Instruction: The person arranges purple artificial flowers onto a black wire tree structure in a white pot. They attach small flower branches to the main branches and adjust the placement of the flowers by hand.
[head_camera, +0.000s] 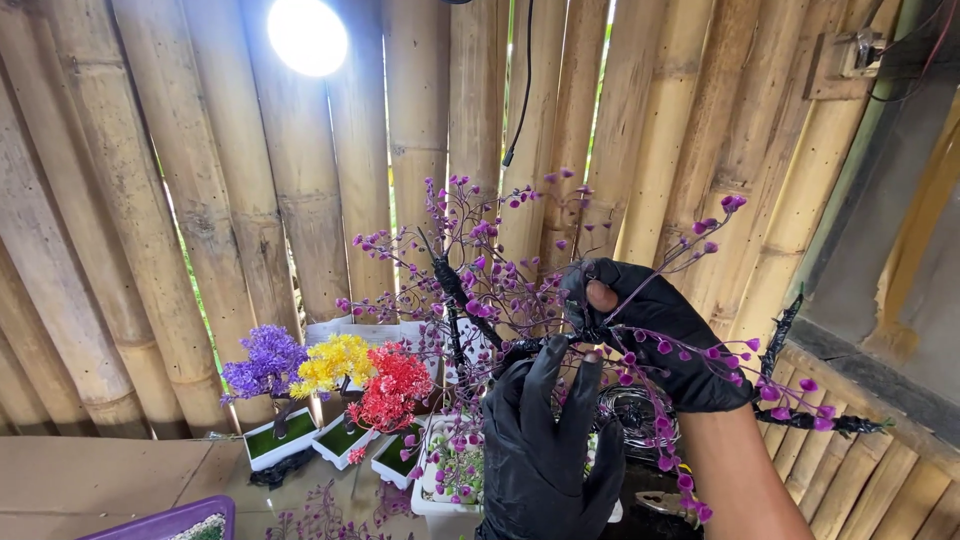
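Both my hands wear black gloves and hold up a wire tree (500, 275) with a dark wrapped trunk and thin branches tipped with purple beads. My left hand (548, 450) is low in the middle, its fingers reaching up and pinching the branch junction. My right hand (655, 330) grips the same junction from the right, a torn glove tip baring one fingertip. A beaded branch (690, 370) droops over my right wrist.
Three small bead trees, purple (262, 365), yellow (332, 362) and red (393, 388), stand in white pots on the table at left. A white pot (440, 495) sits below my hands. A bamboo wall stands close behind, with a bright lamp (307, 35). A purple tray (165, 522) lies at lower left.
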